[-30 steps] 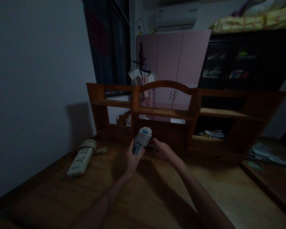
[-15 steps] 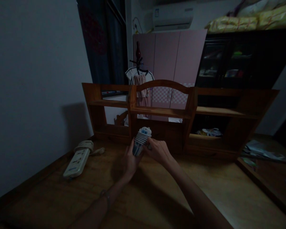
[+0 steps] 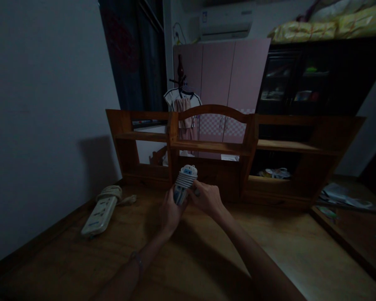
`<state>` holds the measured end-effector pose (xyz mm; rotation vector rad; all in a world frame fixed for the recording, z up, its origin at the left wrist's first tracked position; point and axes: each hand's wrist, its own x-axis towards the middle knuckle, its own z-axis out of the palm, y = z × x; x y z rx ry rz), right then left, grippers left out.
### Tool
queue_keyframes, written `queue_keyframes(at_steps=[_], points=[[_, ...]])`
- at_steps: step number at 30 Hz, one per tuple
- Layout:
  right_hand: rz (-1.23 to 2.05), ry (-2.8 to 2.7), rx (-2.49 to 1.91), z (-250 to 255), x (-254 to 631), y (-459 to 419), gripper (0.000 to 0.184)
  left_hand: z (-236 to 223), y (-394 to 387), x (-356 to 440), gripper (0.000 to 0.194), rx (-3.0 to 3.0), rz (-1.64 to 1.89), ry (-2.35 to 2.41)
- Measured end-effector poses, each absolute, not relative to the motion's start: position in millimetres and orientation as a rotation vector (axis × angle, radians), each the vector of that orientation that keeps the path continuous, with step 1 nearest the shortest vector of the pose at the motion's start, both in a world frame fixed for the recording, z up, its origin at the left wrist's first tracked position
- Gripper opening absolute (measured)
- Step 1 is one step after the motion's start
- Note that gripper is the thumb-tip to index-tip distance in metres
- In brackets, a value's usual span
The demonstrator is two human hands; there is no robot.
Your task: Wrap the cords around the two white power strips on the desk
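Held up above the wooden desk top is a small white-and-blue power strip (image 3: 180,195). White cord (image 3: 186,180) is wound round it in several neat, parallel turns. My left hand (image 3: 171,212) wraps the lower end from the left, fingers closed. From the right, my right hand (image 3: 207,198) pinches at the side of the windings; its fingertips are partly hidden, and a small dark bit shows near them. To the left, apart from both hands, lies a larger white power strip (image 3: 100,216) with its pale cord (image 3: 111,192) bundled at its far end.
A wooden shelf unit (image 3: 209,146) runs along the back of the desk top (image 3: 163,267). A wall (image 3: 50,125) borders the left side. At the right are a raised wooden edge (image 3: 341,242) and a plastic bag (image 3: 344,195). Behind stand pink wardrobe doors (image 3: 217,75) and hanging clothes (image 3: 183,104).
Both hands stay on the wound power strip with almost the same grip. The right fingers have shifted slightly at the cord, and the view has moved a little.
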<state>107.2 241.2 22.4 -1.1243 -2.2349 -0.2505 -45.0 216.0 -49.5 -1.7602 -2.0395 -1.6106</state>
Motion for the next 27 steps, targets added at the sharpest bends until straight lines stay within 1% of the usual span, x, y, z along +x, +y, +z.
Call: queue_keyframes(at_steps=[5,16,21,27], points=[[-0.243,-2.240,-1.157,24.3,109.6,242.9,0.026,-49.1,213.9,-46.0,0.064,-1.774,-1.544,-2.058],[-0.145,-2.282,-1.147,35.5,115.3,242.3,0.025,-37.9,206.7,-47.8,0.064,-1.783,-1.310,-1.997],[-0.058,-2.494,-1.086,38.3,123.3,242.5,0.027,-45.6,209.2,-46.6,0.063,-1.818,-1.241,-2.145],[-0.008,-2.684,-0.934,31.5,122.6,236.5,0.024,-54.4,206.9,-48.8,0.054,-2.008,-1.139,-2.250]])
